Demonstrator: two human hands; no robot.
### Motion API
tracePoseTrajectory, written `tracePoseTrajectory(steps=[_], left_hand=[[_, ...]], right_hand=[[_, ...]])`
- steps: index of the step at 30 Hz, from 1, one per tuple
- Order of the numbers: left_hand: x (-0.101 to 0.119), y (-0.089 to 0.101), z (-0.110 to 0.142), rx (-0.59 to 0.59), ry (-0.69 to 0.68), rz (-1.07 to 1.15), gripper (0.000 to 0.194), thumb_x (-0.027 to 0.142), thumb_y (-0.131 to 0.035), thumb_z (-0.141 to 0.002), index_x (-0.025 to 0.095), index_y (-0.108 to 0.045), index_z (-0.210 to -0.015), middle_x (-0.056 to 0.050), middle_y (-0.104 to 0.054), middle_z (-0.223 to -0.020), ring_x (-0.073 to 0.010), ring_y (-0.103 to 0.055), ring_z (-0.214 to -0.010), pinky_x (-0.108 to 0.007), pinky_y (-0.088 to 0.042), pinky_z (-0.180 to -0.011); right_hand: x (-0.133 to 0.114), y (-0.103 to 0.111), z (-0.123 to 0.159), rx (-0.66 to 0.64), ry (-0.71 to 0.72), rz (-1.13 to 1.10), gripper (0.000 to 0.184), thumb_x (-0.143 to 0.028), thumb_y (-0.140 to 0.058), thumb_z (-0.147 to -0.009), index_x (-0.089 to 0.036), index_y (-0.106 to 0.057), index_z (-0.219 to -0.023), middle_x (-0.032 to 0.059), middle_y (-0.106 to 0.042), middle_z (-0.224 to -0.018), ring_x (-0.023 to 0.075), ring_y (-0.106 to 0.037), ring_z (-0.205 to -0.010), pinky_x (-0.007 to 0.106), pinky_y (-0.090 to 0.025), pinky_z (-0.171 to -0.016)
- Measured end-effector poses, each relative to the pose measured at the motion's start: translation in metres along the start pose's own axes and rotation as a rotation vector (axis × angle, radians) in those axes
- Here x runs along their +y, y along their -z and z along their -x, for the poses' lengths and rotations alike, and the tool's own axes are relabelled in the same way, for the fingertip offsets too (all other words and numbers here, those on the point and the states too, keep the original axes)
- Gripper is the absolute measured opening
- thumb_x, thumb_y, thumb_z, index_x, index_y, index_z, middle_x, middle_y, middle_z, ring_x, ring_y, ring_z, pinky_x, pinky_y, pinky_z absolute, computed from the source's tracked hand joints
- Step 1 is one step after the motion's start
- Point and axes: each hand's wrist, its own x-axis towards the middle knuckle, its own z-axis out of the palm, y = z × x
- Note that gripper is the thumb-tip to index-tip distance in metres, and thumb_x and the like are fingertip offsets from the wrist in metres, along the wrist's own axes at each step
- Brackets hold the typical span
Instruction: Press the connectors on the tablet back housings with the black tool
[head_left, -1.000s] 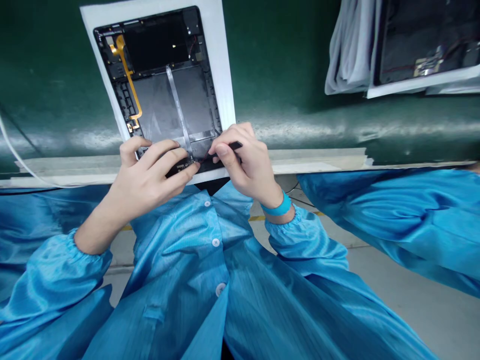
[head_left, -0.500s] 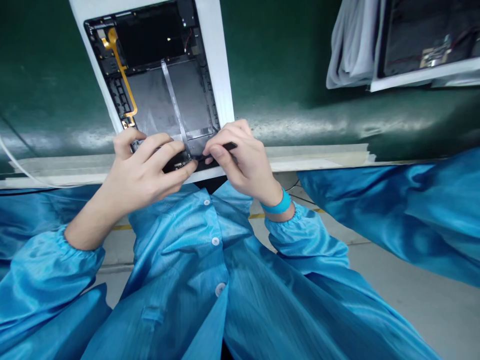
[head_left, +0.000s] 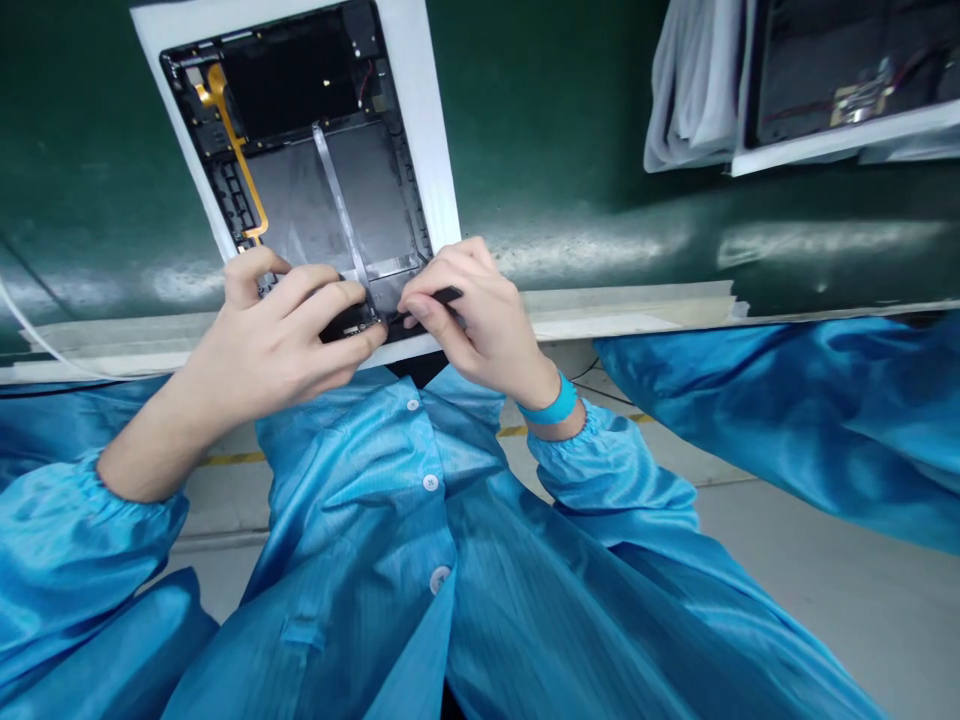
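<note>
Moved: both hands and tablet housing (head_left: pixel 322 190) sit slightly further left in view | Left hand (head_left: pixel 277 335): narrow grip on black connector board (head_left: pixel 346 323) at housing's lower edge | Right hand (head_left: pixel 472 315): narrow pinch on black spudger (head_left: pixel 448 295), tip at board | Housing: on white sheet (head_left: pixel 431 130) atop green bench mat (head_left: pixel 562 120)
</note>
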Motion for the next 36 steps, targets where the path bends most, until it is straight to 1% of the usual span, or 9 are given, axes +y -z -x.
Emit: tracePoseTrajectory(steps=[4,9,15,17,20,24,28,32,36], left_hand=[[-0.006,-0.001,0.001,0.0,-0.085,-0.052,0.022,0.041,-0.062,-0.115,0.033,-0.081,-0.123,-0.009,-0.077,-0.142,-0.0415,-0.069,-0.14,-0.085,-0.041,-0.119],[-0.014,-0.003,0.003,-0.004,-0.184,-0.167,0.026,0.039,-0.062,-0.116,0.032,-0.079,-0.134,-0.011,-0.075,-0.147,-0.0388,-0.068,-0.138,-0.08,-0.043,-0.116],[-0.021,-0.006,0.001,0.046,-0.225,-0.194,0.019,0.04,-0.064,-0.114,0.037,-0.079,-0.126,-0.006,-0.077,-0.144,-0.0354,-0.07,-0.134,-0.073,-0.039,-0.117],[-0.023,-0.007,0.0,0.101,-0.278,-0.202,0.018,0.04,-0.066,-0.113,0.04,-0.076,-0.128,-0.003,-0.078,-0.142,-0.0322,-0.071,-0.131,-0.069,-0.038,-0.118],[-0.024,-0.006,-0.001,0.17,-0.373,-0.281,0.02,0.04,-0.066,-0.114,0.039,-0.073,-0.133,0.0,-0.078,-0.142,-0.0274,-0.071,-0.126,-0.06,-0.038,-0.116],[-0.024,-0.005,-0.002,0.179,-0.381,-0.289,0.021,0.036,-0.065,-0.114,0.04,-0.073,-0.133,0.003,-0.078,-0.14,-0.0255,-0.071,-0.126,-0.056,-0.033,-0.119],[-0.025,-0.005,-0.001,0.161,-0.38,-0.226,0.019,0.037,-0.071,-0.112,0.038,-0.075,-0.131,0.001,-0.078,-0.14,-0.0283,-0.071,-0.126,-0.06,-0.031,-0.121],[-0.022,-0.004,0.0,0.052,-0.267,-0.204,0.019,0.039,-0.065,-0.116,0.036,-0.075,-0.131,-0.002,-0.077,-0.144,-0.0323,-0.067,-0.132,-0.073,-0.032,-0.122],[-0.018,-0.003,-0.001,0.142,-0.35,-0.281,0.019,0.035,-0.068,-0.114,0.033,-0.076,-0.131,-0.007,-0.077,-0.143,-0.0349,-0.069,-0.127,-0.078,-0.042,-0.113]], right_hand=[[0.0,0.0,0.0,-0.008,-0.002,0.008,0.047,-0.058,-0.035,-0.122,-0.026,-0.067,-0.108,0.004,-0.072,-0.096,0.0256,-0.07,-0.099,0.062,-0.052,-0.116],[-0.001,0.0,0.0,-0.009,0.02,0.026,0.046,-0.056,-0.034,-0.123,-0.027,-0.066,-0.108,0.0031,-0.071,-0.098,0.0239,-0.069,-0.097,0.059,-0.053,-0.116],[0.0,0.0,-0.002,-0.028,0.028,0.046,0.047,-0.055,-0.032,-0.124,-0.027,-0.066,-0.108,0.0019,-0.069,-0.097,0.0225,-0.068,-0.098,0.059,-0.054,-0.117],[0.0,0.001,-0.002,-0.04,0.023,0.055,0.048,-0.056,-0.031,-0.124,-0.027,-0.066,-0.109,0.002,-0.07,-0.098,0.0223,-0.068,-0.098,0.058,-0.055,-0.115],[-0.001,0.001,-0.003,-0.047,0.01,0.064,0.05,-0.057,-0.028,-0.124,-0.026,-0.066,-0.111,0.0023,-0.071,-0.098,0.0223,-0.069,-0.098,0.057,-0.055,-0.112],[-0.001,0.002,-0.003,-0.028,0.033,0.065,0.05,-0.056,-0.027,-0.124,-0.026,-0.065,-0.112,0.0019,-0.072,-0.098,0.022,-0.07,-0.097,0.054,-0.056,-0.109],[-0.001,0.002,-0.004,-0.034,0.033,0.083,0.052,-0.057,-0.025,-0.124,-0.027,-0.065,-0.112,0.0016,-0.07,-0.098,0.0218,-0.07,-0.098,0.055,-0.056,-0.111],[0.0,0.0,-0.004,-0.039,0.034,0.085,0.054,-0.059,-0.025,-0.124,-0.027,-0.067,-0.111,0.001,-0.068,-0.096,0.0211,-0.069,-0.097,0.057,-0.056,-0.113],[0.0,0.001,-0.007,-0.025,0.03,0.091,0.054,-0.061,-0.028,-0.123,-0.027,-0.066,-0.108,0.0012,-0.069,-0.097,0.0211,-0.069,-0.096,0.055,-0.055,-0.114]])
